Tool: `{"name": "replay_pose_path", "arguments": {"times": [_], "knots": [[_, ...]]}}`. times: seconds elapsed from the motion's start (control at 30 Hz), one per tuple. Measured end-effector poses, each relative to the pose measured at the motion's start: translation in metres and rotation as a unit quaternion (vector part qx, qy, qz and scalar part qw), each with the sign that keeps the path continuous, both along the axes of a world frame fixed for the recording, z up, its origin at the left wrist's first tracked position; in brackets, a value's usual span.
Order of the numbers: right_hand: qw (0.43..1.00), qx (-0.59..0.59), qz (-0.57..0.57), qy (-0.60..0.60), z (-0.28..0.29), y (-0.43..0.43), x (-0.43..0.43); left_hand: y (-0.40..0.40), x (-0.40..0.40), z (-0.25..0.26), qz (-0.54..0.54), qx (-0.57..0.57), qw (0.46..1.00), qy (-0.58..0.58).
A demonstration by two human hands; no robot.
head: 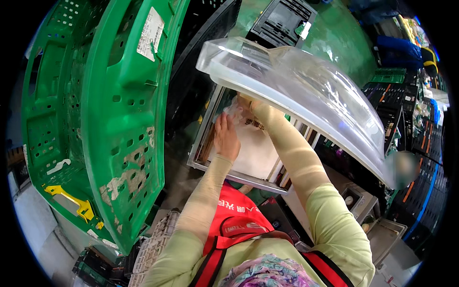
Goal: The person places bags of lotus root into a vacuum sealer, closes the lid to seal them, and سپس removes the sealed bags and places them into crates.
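Before me stands what looks like a chamber vacuum sealer, its clear domed lid (297, 79) raised. Inside its metal-framed chamber lies a white plate (254, 154). My left hand (226, 138) is at the chamber's left side, its fingers on a crumpled clear plastic bag (235, 110). My right hand (245, 102) reaches in under the lid's edge, close to the bag. Its fingers are mostly hidden, so its grip cannot be made out. Dark printed characters (255, 124) show beside the right wrist.
A large green plastic crate (125, 89) rises close on the left, a yellow handle (71, 201) at its lower part. Beyond the lid, a black crate (281, 21) lies on the green floor (337, 39). Stacked black crates (426, 140) line the right. A pressure gauge (349, 200) sits at lower right.
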State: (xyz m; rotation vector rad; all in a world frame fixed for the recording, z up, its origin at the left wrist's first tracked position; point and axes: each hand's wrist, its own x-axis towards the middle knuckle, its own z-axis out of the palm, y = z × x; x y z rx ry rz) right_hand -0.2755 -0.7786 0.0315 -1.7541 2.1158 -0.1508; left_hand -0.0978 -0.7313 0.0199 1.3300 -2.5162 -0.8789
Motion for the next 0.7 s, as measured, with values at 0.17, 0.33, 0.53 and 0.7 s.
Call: {"name": "replay_pose_path", "arguments": {"times": [0.17, 0.33, 0.53, 0.7], "knots": [[1.0, -0.009, 0.026, 0.002, 0.007, 0.004, 0.003, -0.001, 0.001, 0.001, 0.013, -0.001, 1.0, 0.023], [0.999, -0.025, 0.038, 0.003, 0.019, 0.007, 0.003, -0.005, 0.002, 0.015, 0.018, -0.041, 0.995, 0.09], [0.957, -0.272, 0.101, -0.012, 0.182, 0.062, 0.043, -0.034, 0.022, 0.156, 0.04, -0.182, 0.932, 0.31], [0.876, -0.458, 0.007, 0.152, 0.339, 0.142, -0.005, -0.116, -0.033, 0.319, 0.037, -0.333, 0.844, 0.419]]}}
